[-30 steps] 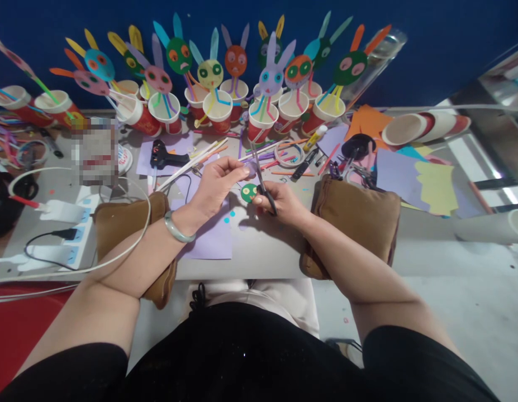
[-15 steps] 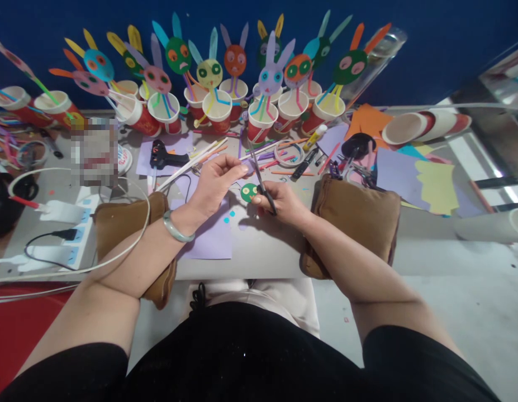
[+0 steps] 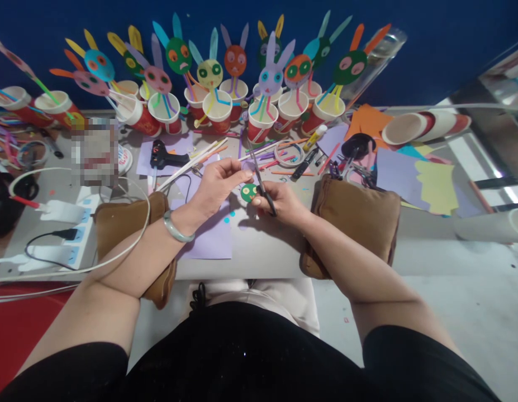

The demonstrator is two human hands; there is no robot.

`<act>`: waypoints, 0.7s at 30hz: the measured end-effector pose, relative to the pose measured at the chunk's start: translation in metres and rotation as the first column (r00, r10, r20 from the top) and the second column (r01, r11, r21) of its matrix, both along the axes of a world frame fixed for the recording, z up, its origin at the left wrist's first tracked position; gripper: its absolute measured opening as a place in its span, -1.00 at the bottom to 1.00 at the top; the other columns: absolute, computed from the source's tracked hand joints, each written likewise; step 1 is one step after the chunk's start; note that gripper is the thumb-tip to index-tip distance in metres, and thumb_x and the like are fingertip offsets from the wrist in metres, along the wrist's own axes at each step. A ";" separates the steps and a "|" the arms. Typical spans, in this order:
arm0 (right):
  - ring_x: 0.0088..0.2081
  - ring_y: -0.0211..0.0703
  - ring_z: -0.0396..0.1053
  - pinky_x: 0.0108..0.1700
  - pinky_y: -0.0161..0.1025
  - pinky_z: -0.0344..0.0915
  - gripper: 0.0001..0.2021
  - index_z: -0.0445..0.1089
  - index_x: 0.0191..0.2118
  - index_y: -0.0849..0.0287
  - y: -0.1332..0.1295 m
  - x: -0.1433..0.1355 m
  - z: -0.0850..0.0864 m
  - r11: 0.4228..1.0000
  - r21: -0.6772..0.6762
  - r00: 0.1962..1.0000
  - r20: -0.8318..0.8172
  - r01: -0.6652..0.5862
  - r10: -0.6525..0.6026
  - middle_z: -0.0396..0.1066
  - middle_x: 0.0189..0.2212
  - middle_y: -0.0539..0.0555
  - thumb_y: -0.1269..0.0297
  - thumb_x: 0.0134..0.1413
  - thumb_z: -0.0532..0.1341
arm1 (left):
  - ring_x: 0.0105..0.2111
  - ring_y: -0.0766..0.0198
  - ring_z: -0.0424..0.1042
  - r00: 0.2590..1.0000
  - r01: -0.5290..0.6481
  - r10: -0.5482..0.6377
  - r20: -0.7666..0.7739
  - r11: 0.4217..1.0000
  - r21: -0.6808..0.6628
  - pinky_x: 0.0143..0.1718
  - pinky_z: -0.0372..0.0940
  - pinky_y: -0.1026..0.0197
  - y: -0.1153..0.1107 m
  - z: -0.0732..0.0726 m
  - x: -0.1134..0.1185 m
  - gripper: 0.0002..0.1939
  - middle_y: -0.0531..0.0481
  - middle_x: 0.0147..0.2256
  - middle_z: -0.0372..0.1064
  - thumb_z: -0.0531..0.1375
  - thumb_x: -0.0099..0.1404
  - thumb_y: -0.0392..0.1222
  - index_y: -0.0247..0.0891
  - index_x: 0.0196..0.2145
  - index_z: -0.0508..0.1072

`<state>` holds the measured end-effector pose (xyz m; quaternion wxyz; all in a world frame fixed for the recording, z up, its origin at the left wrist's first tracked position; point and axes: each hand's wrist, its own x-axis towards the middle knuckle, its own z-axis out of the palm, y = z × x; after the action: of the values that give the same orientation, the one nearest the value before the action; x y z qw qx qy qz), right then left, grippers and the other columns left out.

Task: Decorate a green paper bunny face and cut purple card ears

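Observation:
My right hand (image 3: pixel 283 202) is closed around the handles of a pair of scissors (image 3: pixel 267 200), whose blades point away from me. Just to the left, my left hand (image 3: pixel 212 187) pinches a small piece of purple paper (image 3: pixel 247 166) beside the blades; fingers partly hide it. Below the scissors is a green paper disc (image 3: pixel 246 193) with pale round eyes, partly covered by my right fingers. Small blue paper dots (image 3: pixel 227 220) lie near a purple sheet (image 3: pixel 212 240) under my left wrist.
Red-and-white paper cups (image 3: pixel 261 127) with paper rabbit heads on coloured stems line the back. A black glue gun (image 3: pixel 170 159) lies left of centre, a power strip (image 3: pixel 80 226) farther left. Brown cushions (image 3: pixel 357 223) sit by both forearms. Coloured paper (image 3: pixel 401 176) lies at right.
My left hand has shifted slightly right and down, with its fingertips lower beside the scissor blades. Less of the purple paper shows. My right hand has hardly moved.

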<state>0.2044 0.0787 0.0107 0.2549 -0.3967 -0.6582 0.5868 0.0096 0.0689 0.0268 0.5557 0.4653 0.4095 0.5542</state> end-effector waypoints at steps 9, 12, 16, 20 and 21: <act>-0.59 -0.29 0.20 -0.53 -0.28 0.02 -0.30 0.28 -0.44 0.12 0.001 0.000 0.000 1.000 -0.014 1.000 -0.021 -0.014 0.014 0.40 -0.62 -0.01 -0.47 -0.16 0.45 | -0.41 0.35 0.45 1.000 0.001 -0.001 -0.022 1.000 -0.017 -0.32 0.34 0.26 0.000 -0.002 0.000 -0.72 0.08 -0.47 0.47 0.49 0.12 -0.11 -0.24 -0.47 0.46; -0.59 -0.30 0.19 -0.53 -0.28 0.01 -0.31 0.28 -0.45 0.12 0.001 0.000 0.000 1.000 -0.009 1.000 -0.006 -0.013 0.013 0.40 -0.62 0.00 -0.46 -0.14 0.45 | -0.42 0.36 0.44 1.000 -0.002 0.001 -0.024 1.000 -0.011 -0.32 0.34 0.26 0.000 -0.001 0.000 -0.70 0.08 -0.47 0.47 0.49 0.11 -0.11 -0.25 -0.48 0.45; -0.58 -0.27 0.23 -0.51 -0.28 0.04 -0.31 0.29 -0.44 0.13 0.001 0.001 0.001 1.000 -0.009 1.000 0.001 -0.023 0.023 0.40 -0.61 0.01 -0.46 -0.12 0.44 | -0.42 0.36 0.44 0.999 -0.014 0.013 -0.034 1.000 -0.018 -0.32 0.34 0.26 -0.001 0.000 0.000 -0.70 0.08 -0.47 0.48 0.49 0.10 -0.10 -0.24 -0.48 0.45; -0.59 -0.29 0.20 -0.52 -0.30 0.04 -0.30 0.28 -0.48 0.12 0.000 0.000 0.003 1.000 0.000 1.000 0.001 -0.019 0.019 0.37 -0.64 -0.02 -0.47 -0.14 0.44 | -0.43 0.36 0.44 0.999 -0.018 0.018 -0.034 1.000 -0.007 -0.34 0.34 0.27 -0.001 0.001 0.001 -0.73 0.09 -0.48 0.47 0.48 0.09 -0.11 -0.24 -0.48 0.47; -0.60 -0.29 0.20 -0.52 -0.30 0.04 -0.30 0.28 -0.48 0.12 0.000 0.000 0.004 1.000 -0.003 1.000 0.003 -0.014 0.014 0.37 -0.65 -0.02 -0.47 -0.15 0.44 | -0.43 0.36 0.44 0.999 -0.018 0.018 -0.033 1.000 -0.003 -0.34 0.34 0.27 -0.001 0.002 0.001 -0.73 0.09 -0.48 0.48 0.48 0.09 -0.11 -0.23 -0.48 0.47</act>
<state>0.2041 0.0787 0.0147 0.2492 -0.3937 -0.6603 0.5889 0.0102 0.0680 0.0288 0.5448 0.4695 0.4237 0.5507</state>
